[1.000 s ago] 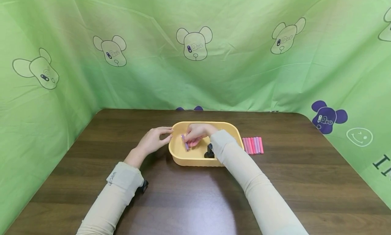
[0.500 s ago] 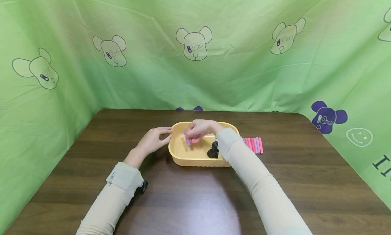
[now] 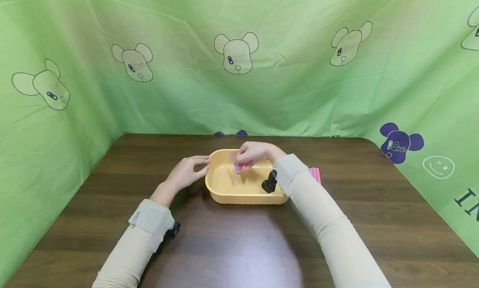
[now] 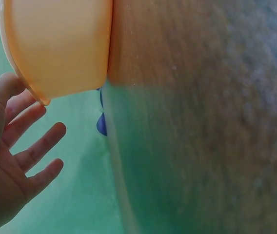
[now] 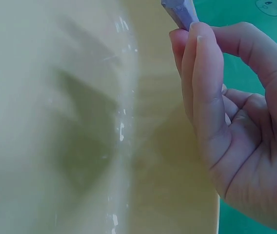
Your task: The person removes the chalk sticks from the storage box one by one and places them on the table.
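Observation:
My right hand [image 3: 254, 153] pinches a slim purple stick [image 3: 235, 163] between thumb and fingertips, over the inside of a yellow oblong basin [image 3: 247, 199]. Up close in the right wrist view, the stick [image 5: 180, 10] has flat facets and a matte, chalk-like look. At the basin's left end, my left hand [image 3: 185, 172] touches the rim with thumb and forefinger. The left wrist view has that hand's other fingers [image 4: 43, 146] spread out straight, off the basin wall [image 4: 60, 44].
Pink and purple sticks [image 3: 316, 174] lie in a row on the dark wooden table [image 3: 224, 242], right of the basin and partly behind the right sleeve [image 3: 318, 213]. A green printed cloth [image 3: 239, 100] hangs behind and at both sides.
My right hand has risen and moved rightward with the purple stick, away from the basin's left end. The right sleeve now covers more of the row. The left hand stays at the rim.

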The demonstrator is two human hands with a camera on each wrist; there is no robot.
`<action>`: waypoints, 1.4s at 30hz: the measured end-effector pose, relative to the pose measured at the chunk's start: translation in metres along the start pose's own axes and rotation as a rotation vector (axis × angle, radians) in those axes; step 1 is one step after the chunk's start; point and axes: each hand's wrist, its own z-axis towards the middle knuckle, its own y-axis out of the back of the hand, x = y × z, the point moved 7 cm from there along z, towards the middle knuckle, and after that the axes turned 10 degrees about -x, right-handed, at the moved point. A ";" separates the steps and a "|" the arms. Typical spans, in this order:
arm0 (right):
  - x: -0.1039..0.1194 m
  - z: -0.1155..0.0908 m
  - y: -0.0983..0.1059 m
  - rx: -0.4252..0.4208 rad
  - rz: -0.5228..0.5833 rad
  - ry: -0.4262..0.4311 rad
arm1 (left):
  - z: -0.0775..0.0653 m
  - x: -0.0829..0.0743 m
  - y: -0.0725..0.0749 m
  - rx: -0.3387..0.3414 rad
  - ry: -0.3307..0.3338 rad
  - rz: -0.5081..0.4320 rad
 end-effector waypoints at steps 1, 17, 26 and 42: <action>0.000 -0.001 0.001 0.002 0.003 0.004 | 0.000 0.000 0.000 -0.001 0.001 -0.002; -0.005 -0.023 0.018 0.004 0.044 0.034 | 0.000 -0.001 0.001 0.002 -0.006 0.006; -0.013 -0.030 0.023 -0.003 0.035 0.033 | 0.000 -0.003 0.001 0.003 -0.006 0.002; -0.020 -0.045 0.029 -0.013 0.033 0.041 | 0.001 -0.002 -0.001 0.005 -0.003 -0.003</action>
